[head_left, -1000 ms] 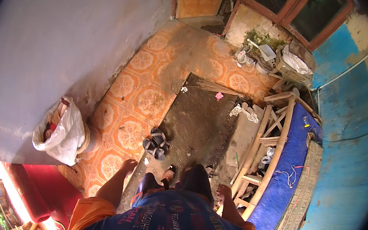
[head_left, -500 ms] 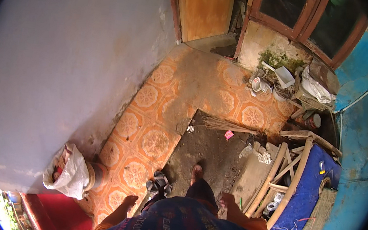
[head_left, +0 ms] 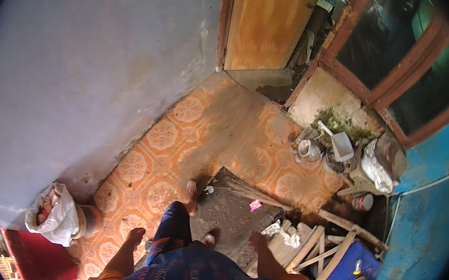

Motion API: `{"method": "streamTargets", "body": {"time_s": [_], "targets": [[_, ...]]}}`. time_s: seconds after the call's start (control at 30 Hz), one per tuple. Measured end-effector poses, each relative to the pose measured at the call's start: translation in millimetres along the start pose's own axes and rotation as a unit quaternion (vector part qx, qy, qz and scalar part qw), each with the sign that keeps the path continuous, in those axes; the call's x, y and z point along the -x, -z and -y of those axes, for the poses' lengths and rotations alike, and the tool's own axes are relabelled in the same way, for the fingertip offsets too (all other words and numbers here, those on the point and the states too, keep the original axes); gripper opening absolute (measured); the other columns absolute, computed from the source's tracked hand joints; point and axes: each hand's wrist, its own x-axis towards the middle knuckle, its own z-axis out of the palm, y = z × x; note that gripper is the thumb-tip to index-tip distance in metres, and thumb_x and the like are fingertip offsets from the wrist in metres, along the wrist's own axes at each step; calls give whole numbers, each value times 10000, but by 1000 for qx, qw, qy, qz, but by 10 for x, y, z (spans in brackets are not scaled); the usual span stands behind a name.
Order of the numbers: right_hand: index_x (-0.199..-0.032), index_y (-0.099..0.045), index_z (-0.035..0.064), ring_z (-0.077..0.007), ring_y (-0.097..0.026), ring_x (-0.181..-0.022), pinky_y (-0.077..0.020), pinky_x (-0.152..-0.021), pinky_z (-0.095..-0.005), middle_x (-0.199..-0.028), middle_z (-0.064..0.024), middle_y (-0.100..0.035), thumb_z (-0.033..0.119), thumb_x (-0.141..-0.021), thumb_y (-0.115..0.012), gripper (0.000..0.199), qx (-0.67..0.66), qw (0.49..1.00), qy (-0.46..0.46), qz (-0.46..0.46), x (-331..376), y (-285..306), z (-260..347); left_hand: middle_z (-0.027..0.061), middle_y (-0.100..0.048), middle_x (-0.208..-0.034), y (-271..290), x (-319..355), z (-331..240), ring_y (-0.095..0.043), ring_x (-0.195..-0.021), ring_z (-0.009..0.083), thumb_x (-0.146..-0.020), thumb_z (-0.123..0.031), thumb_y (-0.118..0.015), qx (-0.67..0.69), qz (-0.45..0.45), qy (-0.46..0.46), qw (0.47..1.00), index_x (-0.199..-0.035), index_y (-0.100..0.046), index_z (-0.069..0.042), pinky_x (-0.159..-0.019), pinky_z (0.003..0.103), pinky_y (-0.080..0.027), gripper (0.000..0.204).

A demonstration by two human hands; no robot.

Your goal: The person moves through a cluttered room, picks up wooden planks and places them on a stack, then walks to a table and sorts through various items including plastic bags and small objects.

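My left hand [head_left: 136, 236] hangs beside my left leg over the orange patterned floor tiles [head_left: 133, 166]. It holds nothing, and its fingers look loosely apart. On the other side of my body, my right hand [head_left: 258, 242] is out over the dark bare ground [head_left: 234, 216], also with nothing in it and the fingers loose. Nearest to that hand lie some crumpled white scraps [head_left: 283, 232] on a board. My left bare foot [head_left: 191, 191] is on the tiles' edge, and my right foot [head_left: 209, 240] is on the dark ground.
A white sack [head_left: 58, 215] stands by the grey wall at left. Ahead is a wooden door [head_left: 267, 24]. A white dustpan [head_left: 340, 145], a mug [head_left: 307, 147] and a crate [head_left: 365, 179] sit below the window. Sticks [head_left: 254, 193] and a pink packet [head_left: 255, 205] lie ahead; a blue-topped wooden frame [head_left: 344, 273] is at right.
I have stepped forward: my left foot now shows ahead on the tile edge. The door, window and dustpan sit lower in view. Both hands swing beside my body, still empty.
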Motion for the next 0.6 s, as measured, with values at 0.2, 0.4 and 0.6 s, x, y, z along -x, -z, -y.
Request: {"method": "streamTargets", "body": {"time_s": [0.2,0.4,0.6], "targets": [[-960,-568,140,-193,-587,-695,-462,-572,-344,-786,-34,-570,330,-935,-577,192,-127,961,-238,-64,352,14,691,80,-620,-771,-117,-966,-410,-567,-606,205,-875,-421,-585,77,36,274,958,-961,-653,-75,-518,454,-458,363],[-916,-556,145,-188,-511,-562,-399,-490,-337,-737,-44,-532,234,-958,-513,108,-116,960,-229,-112,237,190,2103,29,-579,-909,371,-2339,-1826,-548,-812,225,-881,-469,-607,178,90,272,942,-975,-614,-156,-705,466,-442,327],[-1028,-639,24,-214,-635,-666,-526,-579,-379,-781,-107,-643,287,-929,-570,290,-38,983,-127,-127,-437,165,4195,59,-612,-874,1210,-3607,-4033,-553,-773,167,-892,-350,-569,254,-14,-25,967,-1120,-654,-64,-716,368,-467,376]]}}
